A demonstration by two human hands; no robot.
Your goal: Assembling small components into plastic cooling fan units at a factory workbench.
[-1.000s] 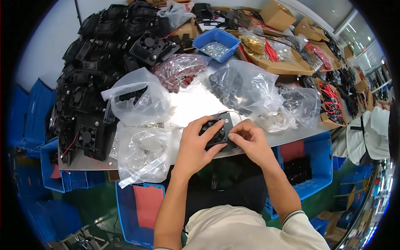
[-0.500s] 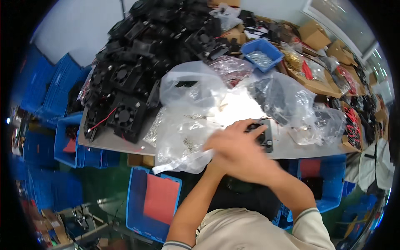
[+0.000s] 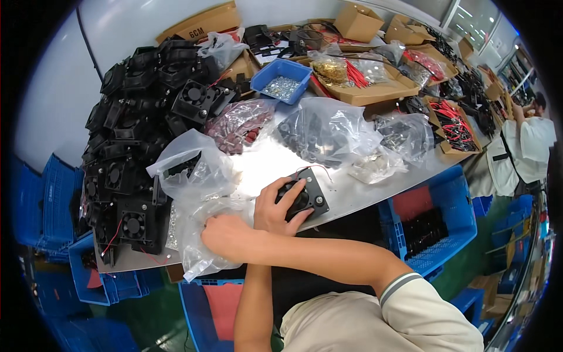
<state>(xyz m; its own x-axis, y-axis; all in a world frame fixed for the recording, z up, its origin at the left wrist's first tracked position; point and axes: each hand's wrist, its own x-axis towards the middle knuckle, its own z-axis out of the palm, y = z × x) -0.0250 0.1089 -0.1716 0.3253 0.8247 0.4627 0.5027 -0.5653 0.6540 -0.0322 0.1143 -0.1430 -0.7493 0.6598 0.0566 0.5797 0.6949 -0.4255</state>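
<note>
- Head view: the left hand (image 3: 273,210), fingers spread, grasps a square, flat black fan unit (image 3: 317,192) on the smooth grey tabletop (image 3: 362,198), near its front edge.
- The right hand (image 3: 227,236), its arm crossing the left, touches a crinkled translucent plastic bag (image 3: 198,256); fingers hidden, grip cannot be told.
- Far left: heaped, angular black fans (image 3: 134,224).

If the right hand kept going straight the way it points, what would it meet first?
The crumpled clear plastic bag that the right hand overlaps in view; whether it is over or inside the bag is unclear. Farther left, probably the square black fan.
</note>
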